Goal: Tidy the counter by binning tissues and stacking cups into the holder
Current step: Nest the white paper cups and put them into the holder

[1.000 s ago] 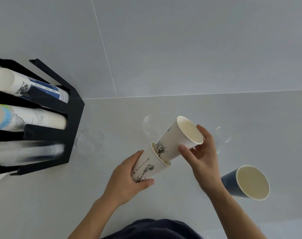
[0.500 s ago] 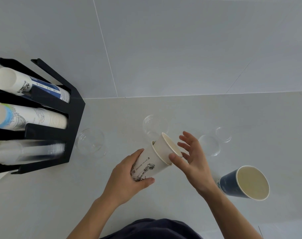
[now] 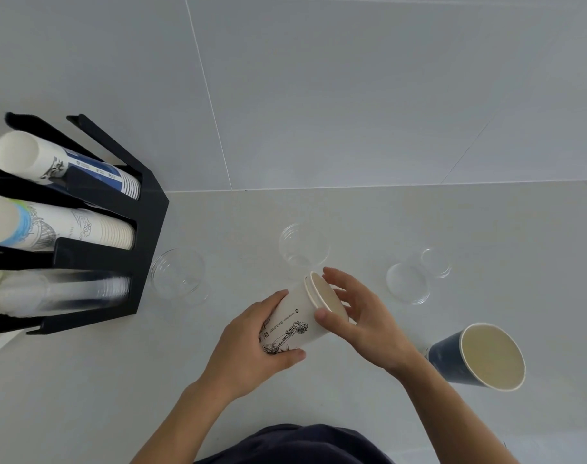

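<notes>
Both forearms are bare — no sleeves, watch or rings in view. A dark navy garment [image 3: 295, 443] covers the torso at the bottom edge — plain fabric, softly creased.

counter [image 3: 419, 222] | holder [image 3: 144, 249] | clear cups [image 3: 178, 276] | navy cup [image 3: 452, 360]

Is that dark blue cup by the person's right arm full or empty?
Empty. The dark blue cup stands on the counter with its mouth toward the camera, showing only bare cream lining.
</notes>
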